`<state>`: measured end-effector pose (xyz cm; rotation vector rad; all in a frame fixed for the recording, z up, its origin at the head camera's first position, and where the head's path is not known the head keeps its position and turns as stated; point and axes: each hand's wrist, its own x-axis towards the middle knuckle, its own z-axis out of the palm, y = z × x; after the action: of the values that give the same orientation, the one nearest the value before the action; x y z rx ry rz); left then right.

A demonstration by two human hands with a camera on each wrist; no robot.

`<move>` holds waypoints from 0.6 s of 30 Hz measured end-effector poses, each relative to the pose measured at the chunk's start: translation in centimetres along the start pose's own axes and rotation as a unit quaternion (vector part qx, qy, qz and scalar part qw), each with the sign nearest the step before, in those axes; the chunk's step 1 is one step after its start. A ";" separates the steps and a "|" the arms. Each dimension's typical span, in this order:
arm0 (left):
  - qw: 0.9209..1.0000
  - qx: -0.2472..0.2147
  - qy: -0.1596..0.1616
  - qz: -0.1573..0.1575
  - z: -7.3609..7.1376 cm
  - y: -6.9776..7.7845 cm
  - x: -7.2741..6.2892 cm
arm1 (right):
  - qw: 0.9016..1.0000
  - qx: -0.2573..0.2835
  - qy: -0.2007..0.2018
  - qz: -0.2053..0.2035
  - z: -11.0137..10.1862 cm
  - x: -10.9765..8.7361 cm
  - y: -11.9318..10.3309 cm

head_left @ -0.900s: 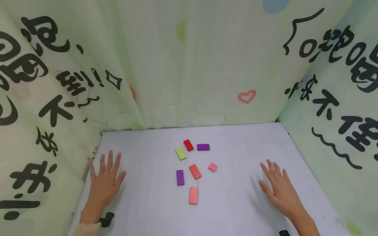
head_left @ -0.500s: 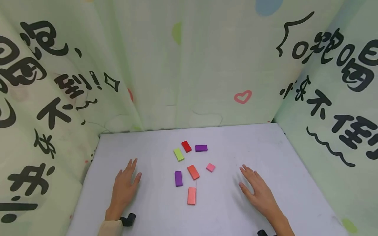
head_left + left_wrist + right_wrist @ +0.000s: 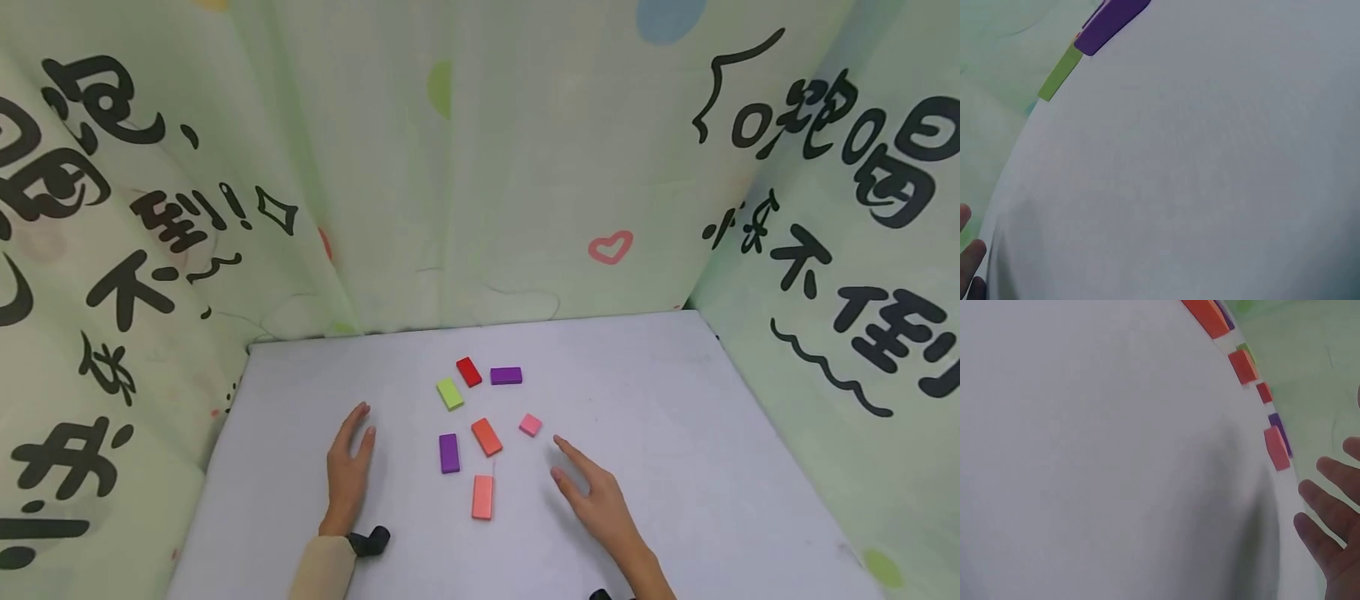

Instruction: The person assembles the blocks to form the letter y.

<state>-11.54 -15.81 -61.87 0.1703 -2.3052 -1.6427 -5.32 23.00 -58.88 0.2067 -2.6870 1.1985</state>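
My left hand (image 3: 349, 475) hovers over the table to the left of the blocks, fingers relaxed and holding nothing. Nearest to it are a purple block (image 3: 449, 453) and a light green block (image 3: 450, 394). On the other side, my right hand (image 3: 596, 500) is held with fingers extended and nothing in them, close to a small pink block (image 3: 530, 425). Between the hands lie an orange block (image 3: 487, 437) and a salmon block (image 3: 483, 497). Farther back are a red block (image 3: 468, 372) and a second purple block (image 3: 506, 376). Fingertips show at the edge of both wrist views.
The blocks lie apart on a white tabletop (image 3: 637, 375). A pale green curtain (image 3: 525, 167) with black lettering and a pink heart hangs behind the table and along both sides. A black strap (image 3: 369, 542) is on the left wrist.
Both hands have moved inward toward the blocks, the left one rightward and the right one leftward. The left hand has turned more onto its side. The blocks keep their places on the table.
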 end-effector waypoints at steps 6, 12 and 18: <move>1.000 0.018 0.002 0.010 2.7 -0.1 1.6 | 0.997 0.072 0.009 0.004 3.3 0.4 -0.6; 0.991 0.114 -0.003 0.074 4.4 -0.1 2.9 | 0.998 0.048 0.013 -0.035 5.8 0.9 -0.7; 0.980 0.179 -0.027 0.087 5.3 0.1 3.6 | 0.999 0.003 0.014 -0.050 6.8 2.0 -0.8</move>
<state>-16.57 -11.92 -62.69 0.0008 -2.5583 -1.1543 -7.86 17.28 -62.26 0.3183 -2.6159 1.1722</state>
